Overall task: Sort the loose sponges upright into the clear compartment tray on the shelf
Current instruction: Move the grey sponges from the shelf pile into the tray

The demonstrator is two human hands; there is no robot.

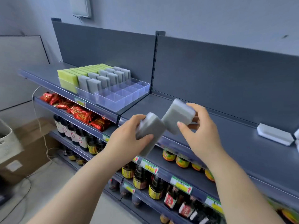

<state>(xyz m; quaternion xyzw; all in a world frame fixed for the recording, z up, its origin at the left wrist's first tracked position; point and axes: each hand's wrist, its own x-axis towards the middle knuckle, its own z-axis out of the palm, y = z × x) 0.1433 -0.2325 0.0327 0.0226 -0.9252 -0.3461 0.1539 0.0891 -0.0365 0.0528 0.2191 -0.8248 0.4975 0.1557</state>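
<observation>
My left hand [129, 135] is curled round a grey sponge [150, 128], thumb across its near face. It holds the sponge in the air, in front of and to the right of the clear compartment tray [123, 101]. My right hand [200, 131] grips a second grey sponge [178, 115], with the fingers wrapped behind it and the thumb on its front. This sponge is tilted and further right of the tray. The two sponges' corners are close or touching; I cannot tell which.

The tray sits on the top shelf [218, 131]. Green sponges [68, 76] stand upright in the tray's left rows, and stored grey sponges [100, 80] stand beside them in the middle rows. A white block [275, 134] lies on the same shelf, well to the right of the tray. Red snack packets [80, 113] sit one shelf below the tray, and dark bottles [77, 135] stand below those.
</observation>
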